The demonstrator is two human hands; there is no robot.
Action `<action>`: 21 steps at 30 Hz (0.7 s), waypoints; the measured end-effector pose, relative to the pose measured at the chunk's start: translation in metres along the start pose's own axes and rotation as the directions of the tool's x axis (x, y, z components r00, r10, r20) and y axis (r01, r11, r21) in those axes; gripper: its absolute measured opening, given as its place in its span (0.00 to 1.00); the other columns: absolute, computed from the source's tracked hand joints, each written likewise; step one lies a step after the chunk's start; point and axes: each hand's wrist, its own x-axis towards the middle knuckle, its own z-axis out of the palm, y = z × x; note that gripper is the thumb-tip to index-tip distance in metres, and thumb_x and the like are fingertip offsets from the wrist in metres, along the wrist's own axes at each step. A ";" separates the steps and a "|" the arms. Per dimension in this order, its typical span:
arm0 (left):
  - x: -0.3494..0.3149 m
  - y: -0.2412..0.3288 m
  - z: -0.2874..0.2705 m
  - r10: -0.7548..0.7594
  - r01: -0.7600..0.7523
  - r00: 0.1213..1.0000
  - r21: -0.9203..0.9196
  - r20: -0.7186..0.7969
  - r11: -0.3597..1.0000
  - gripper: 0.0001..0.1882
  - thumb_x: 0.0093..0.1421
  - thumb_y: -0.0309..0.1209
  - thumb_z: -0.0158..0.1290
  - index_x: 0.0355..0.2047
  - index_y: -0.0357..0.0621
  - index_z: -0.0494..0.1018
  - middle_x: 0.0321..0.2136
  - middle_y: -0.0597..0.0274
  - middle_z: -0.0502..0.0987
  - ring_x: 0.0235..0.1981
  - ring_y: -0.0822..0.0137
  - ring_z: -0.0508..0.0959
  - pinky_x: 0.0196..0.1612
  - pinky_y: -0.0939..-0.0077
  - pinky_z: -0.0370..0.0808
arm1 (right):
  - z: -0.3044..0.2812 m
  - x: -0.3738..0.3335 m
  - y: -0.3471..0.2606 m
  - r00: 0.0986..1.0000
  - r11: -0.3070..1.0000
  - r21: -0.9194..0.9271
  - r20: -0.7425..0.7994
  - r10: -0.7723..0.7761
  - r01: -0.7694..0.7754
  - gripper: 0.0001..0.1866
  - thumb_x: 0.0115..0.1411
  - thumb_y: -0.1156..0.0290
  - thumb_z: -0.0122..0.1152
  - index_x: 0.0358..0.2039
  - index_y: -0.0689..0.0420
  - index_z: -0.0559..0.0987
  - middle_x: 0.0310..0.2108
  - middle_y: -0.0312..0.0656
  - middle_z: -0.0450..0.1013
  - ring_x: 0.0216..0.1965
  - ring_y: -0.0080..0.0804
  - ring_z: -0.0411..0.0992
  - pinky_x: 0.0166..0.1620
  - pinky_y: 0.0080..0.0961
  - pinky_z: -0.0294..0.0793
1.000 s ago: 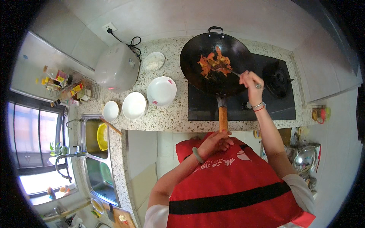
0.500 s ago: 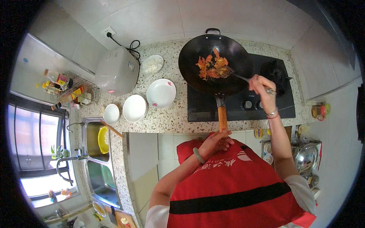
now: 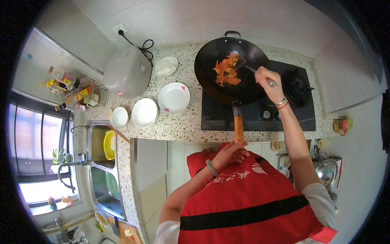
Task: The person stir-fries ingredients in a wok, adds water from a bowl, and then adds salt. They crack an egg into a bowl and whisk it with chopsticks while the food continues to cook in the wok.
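Note:
A black wok (image 3: 207,83) stands on the black stove (image 3: 219,122), with reddish-orange food pieces (image 3: 227,73) in its middle. The wooden handle (image 3: 238,127) points toward me. My left hand (image 3: 230,155) is closed around the near end of that handle, against my red apron (image 3: 243,191). In my right hand (image 3: 269,83) is a slotted metal spatula (image 3: 249,68), gripped by its shaft above the wok's right side. Its slotted head meets the food's upper right edge.
Left of the wok sit a patterned white plate (image 3: 174,97), a white bowl (image 3: 145,112), a smaller bowl (image 3: 120,118) and a dish of white food (image 3: 166,67). A grey rice cooker (image 3: 128,73) is behind them. The sink (image 3: 101,158) holds a yellow strainer (image 3: 109,145).
My right hand has moved a little left and up with the spatula. The food is pushed into a more compact heap. My left hand remains at the wok's handle.

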 end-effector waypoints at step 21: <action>0.004 0.002 0.000 -0.017 0.018 0.999 -0.027 0.039 0.999 0.21 0.66 0.48 0.42 0.47 0.44 0.66 0.33 0.59 0.77 0.28 0.72 0.74 0.34 0.77 0.73 | 0.049 -0.079 -0.006 0.935 0.960 0.227 -0.275 0.225 -0.164 0.18 0.62 0.76 0.50 0.16 0.61 0.60 0.19 0.35 0.62 0.24 0.22 0.59 0.30 0.21 0.59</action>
